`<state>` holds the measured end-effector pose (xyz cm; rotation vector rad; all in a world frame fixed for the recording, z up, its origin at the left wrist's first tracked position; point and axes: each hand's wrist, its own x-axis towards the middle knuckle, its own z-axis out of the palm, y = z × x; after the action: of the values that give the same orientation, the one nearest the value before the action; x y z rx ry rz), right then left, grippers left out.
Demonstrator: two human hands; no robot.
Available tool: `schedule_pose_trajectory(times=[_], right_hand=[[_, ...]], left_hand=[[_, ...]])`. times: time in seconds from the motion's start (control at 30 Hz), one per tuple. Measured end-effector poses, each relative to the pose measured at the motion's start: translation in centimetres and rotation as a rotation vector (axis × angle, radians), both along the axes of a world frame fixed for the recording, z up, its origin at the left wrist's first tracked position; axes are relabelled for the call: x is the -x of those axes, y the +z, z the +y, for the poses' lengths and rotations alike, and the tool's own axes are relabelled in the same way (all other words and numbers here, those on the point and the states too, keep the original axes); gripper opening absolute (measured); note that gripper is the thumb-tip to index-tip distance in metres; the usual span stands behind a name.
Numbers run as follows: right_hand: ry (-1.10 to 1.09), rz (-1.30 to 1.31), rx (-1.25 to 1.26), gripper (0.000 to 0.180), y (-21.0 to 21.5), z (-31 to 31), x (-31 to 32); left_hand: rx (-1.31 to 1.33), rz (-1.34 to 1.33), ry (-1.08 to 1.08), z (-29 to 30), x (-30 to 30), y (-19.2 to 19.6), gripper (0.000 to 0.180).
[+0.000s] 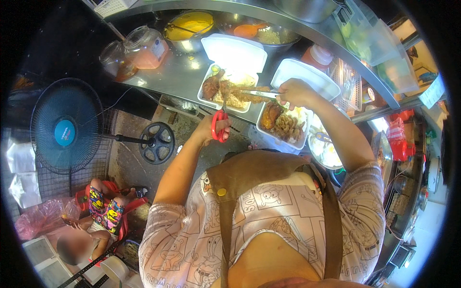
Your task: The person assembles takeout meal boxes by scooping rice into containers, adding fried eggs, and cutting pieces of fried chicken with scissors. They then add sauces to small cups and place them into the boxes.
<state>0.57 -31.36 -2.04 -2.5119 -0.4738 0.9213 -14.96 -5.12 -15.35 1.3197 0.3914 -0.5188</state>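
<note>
My left hand point(207, 130) is closed around red-handled scissors point(219, 124), their blades pointing up at the near edge of a white foam takeaway box point(234, 49). My right hand point(297, 91) grips metal tongs point(259, 93), which reach left over that box. Between the tongs' tips is a strip of browned fried meat point(236, 92), held above pale food that looks like noodles or rice. A second open foam box point(307, 76) stands just to the right, below my right wrist. It contains a browned piece of chicken point(272, 116) and chopped brown meat point(288, 128).
Behind the boxes are a pot of yellow sauce point(189, 24) and a bowl with an orange ladle point(249, 30). Clear jars point(145, 48) stand at the counter's left. A metal shelf point(216, 6) arches overhead. A fan point(66, 126) and a seated person point(103, 211) are at lower left.
</note>
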Motion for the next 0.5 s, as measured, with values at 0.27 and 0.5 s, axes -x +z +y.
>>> schedule_pose_trajectory(times=[0.27, 0.5], right_hand=[[-0.125, 0.142, -0.131, 0.018, -1.2, -1.8, -0.5], [0.063, -0.002, 0.023, 0.017, -0.2, 0.3, 0.4]], left_hand=[[0.06, -0.022, -0.113, -0.1, 1.1, -1.2, 0.038], [0.124, 0.027, 0.014, -1.0, -0.6, 0.5, 0.029]])
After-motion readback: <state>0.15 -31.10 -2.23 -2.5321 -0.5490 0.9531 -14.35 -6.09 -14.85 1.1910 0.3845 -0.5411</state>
